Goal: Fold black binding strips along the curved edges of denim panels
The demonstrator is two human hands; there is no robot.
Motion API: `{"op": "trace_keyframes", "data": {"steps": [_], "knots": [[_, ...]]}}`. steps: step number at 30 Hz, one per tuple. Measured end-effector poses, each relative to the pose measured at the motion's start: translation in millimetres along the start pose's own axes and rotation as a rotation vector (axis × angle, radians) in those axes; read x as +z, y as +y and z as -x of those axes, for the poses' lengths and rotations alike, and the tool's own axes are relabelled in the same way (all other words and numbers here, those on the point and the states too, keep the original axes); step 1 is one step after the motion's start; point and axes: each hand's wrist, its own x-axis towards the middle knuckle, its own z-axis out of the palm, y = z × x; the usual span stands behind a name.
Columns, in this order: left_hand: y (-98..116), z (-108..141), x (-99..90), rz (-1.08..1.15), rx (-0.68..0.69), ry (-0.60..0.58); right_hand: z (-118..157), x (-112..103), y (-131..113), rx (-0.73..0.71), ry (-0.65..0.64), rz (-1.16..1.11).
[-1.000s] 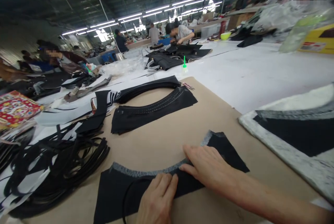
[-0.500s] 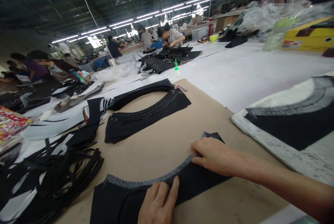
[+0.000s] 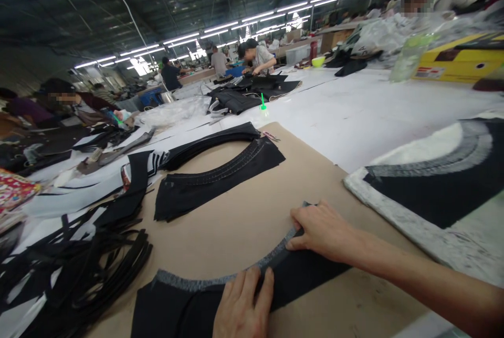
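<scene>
A curved black fabric piece (image 3: 303, 280) with a grey, fuzzy-looking inner edge lies on the brown board (image 3: 252, 183). My left hand (image 3: 246, 301) rests on it with fingers stretched out, their tips close to the grey edge. At the right end of the piece, my right hand (image 3: 321, 230) is closed on the curved edge, thumb and fingers pinching it. That hand hides part of the end. A narrow black strip on the piece runs under my left hand.
Beyond my hands lie stacked, stitched black pieces (image 3: 220, 183) beside small snips (image 3: 271, 136). Black strips (image 3: 114, 270) heap at the left. A pale slab (image 3: 378, 199) at right bears another black piece (image 3: 429, 191). A green-tipped bottle (image 3: 263, 109) stands farther back; co-workers sit beyond.
My left hand has slid slightly forward and right, toward the grey edge. My right hand keeps its pinch at the right end, nearly in place. The whole view has shifted slightly.
</scene>
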Motion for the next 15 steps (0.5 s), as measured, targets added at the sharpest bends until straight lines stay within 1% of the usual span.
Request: {"op": "trace_keyframes", "data": {"steps": [2,4,6,10,12,15], "knots": [[2.1,-5.7,1.7,-0.009,0.039,0.065,-0.2,-1.4,8.0,0.025,0.014,-0.026],[3.9,-10.3,4.6,-0.037,0.064,0.098,-1.0,-5.1,17.7,0.044,0.017,-0.073],[5.1,-13.4,8.3,-0.063,0.062,0.098,-2.0,-9.9,28.0,0.058,-0.003,-0.146],[6.8,-16.0,15.5,-0.088,0.050,0.052,-2.4,-16.3,43.3,0.054,-0.047,-0.300],[7.4,-17.0,17.5,-0.095,0.055,0.055,-1.5,-16.4,45.7,0.055,-0.050,-0.348],[8.2,-18.1,18.9,-0.112,0.069,0.101,-0.5,-14.0,45.1,0.068,-0.031,-0.380]]}}
